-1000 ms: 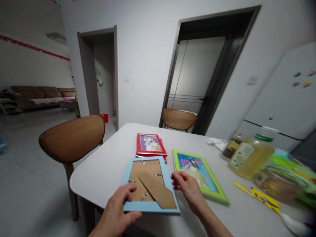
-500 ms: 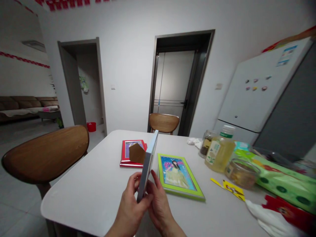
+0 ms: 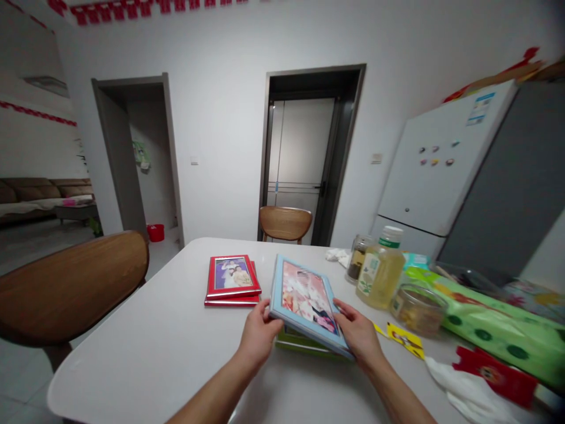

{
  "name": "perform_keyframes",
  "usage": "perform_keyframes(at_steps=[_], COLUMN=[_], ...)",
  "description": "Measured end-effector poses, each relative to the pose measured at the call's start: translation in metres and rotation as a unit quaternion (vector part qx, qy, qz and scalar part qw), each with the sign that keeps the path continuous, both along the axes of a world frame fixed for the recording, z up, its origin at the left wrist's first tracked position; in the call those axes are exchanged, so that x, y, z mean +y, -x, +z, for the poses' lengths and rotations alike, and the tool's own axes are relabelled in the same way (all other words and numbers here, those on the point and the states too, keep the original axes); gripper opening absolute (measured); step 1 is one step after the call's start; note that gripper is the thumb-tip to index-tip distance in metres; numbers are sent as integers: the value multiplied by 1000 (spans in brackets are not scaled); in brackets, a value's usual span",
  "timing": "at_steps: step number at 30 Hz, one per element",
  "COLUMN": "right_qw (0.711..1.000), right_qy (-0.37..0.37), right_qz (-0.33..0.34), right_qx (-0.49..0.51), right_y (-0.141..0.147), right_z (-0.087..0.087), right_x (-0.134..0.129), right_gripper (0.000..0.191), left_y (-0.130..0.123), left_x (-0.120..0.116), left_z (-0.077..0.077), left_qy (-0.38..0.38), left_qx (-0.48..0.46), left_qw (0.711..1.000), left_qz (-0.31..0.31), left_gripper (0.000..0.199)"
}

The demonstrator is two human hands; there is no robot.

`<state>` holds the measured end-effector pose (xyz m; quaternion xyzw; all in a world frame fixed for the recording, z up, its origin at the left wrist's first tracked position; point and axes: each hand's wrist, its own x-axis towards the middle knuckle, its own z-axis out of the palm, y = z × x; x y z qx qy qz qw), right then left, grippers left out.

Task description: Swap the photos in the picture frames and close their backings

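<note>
Between my hands is a light-blue picture frame (image 3: pixel 276 294), its photo side up, tilted above a green picture frame (image 3: pixel 304 347). My left hand (image 3: pixel 258 333) grips its left edge, thumb on top. On the opposite edge, my right hand (image 3: pixel 359 333) holds it with the fingers curled round the rim. Most of the green frame is hidden beneath the blue one; I cannot tell whether the two touch. To the left, a red picture frame (image 3: pixel 233 280) with a photo rests on another red frame (image 3: pixel 232 302).
Along the table's right side stand a bottle of yellow liquid (image 3: pixel 380 271), a dark-filled jar (image 3: pixel 358 259) and a glass bowl (image 3: pixel 419 309). Behind them lies a green tissue pack (image 3: pixel 485 327). Wooden chairs (image 3: pixel 286 222) stand at the far side and left.
The blue frame has swung from standing on edge to nearly flat, photo up, over the green frame. My hands have moved apart to its two sides. The view has shifted slightly right.
</note>
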<state>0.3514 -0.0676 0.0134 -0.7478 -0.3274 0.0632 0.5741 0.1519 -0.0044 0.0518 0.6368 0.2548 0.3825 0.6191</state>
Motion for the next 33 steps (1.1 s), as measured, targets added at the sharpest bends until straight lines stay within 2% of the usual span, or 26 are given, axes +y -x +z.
perform_keyframes(at_steps=[3, 5, 11, 16, 18, 20, 22, 25, 29, 31, 33], right_qw=[998, 994, 982, 969, 964, 954, 927, 896, 869, 861, 854], right_qy=[66, 103, 178, 216, 210, 186, 156, 143, 147, 153, 155], right_qz=[8, 7, 9, 2, -1, 37, 134, 231, 273, 274, 276], right_qx=[-11, -26, -70, -121, -160, -232, -313, -353, -385, -399, -413], right_y=[-15, -20, -33, -32, -16, 11, 46, 101, 149, 160, 167], right_z=[-7, -12, -19, -11, -1, 9, 16, 17, 7, 1, -2], right_x=[0, 2, 12, 13, 16, 28, 48, 90, 140, 152, 153], right_gripper=[42, 42, 42, 43, 43, 42, 40, 37, 49, 53, 49], left_y=[-9, -9, -9, 1, 13, 28, 42, 59, 78, 86, 91], left_x=[2, 3, 4, 9, 20, 39, 59, 78, 76, 70, 65], left_z=[-30, -41, -48, -56, -55, -51, -48, -48, -58, -62, -64], left_qy=[-59, -72, -98, -83, -71, -47, -6, 75, 176, 218, 250], left_qx=[96, 122, 182, 168, 147, 124, 102, 68, 13, -24, -63], left_qw=[993, 988, 975, 977, 979, 980, 978, 970, 955, 946, 937], left_qz=[46, 60, 86, 100, 120, 149, 183, 221, 237, 238, 237], left_gripper=[36, 33, 26, 39, 45, 44, 40, 34, 36, 40, 43])
